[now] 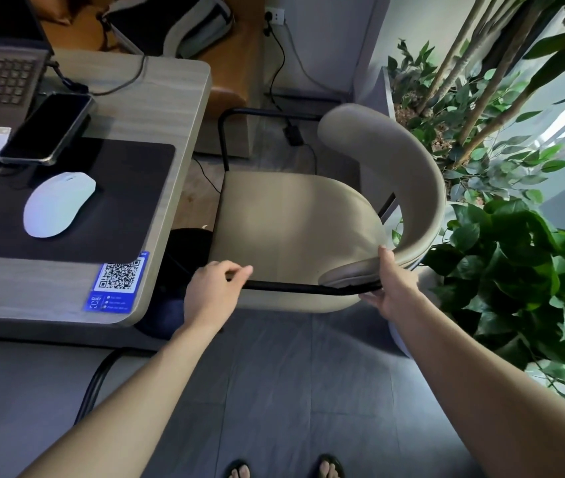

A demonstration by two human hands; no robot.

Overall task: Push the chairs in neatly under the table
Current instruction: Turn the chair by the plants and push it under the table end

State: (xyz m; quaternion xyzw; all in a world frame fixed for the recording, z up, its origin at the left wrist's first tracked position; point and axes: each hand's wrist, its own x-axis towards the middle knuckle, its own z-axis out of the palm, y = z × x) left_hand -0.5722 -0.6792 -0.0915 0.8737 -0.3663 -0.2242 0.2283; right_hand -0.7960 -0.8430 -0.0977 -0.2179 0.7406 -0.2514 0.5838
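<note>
Apparently both hands on chair [294, 229].

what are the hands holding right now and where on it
Both hold the beige chair. The left hand grips its black metal armrest bar near the front; the right hand grips where that bar meets the end of the curved backrest.

Both bare forearms reach forward and down from the bottom of the view, spread apart and converging slightly ahead. The left hand [213, 294] is palm-down, its fingers curled over the chair's black armrest tube [294, 288] with the thumb extended along it — a loose grip. The right hand [395, 288] is turned on edge, thumb up against the end of the padded backrest [350, 272], fingers hooked beneath the tube. Two sandalled feet show at the bottom edge.
</note>
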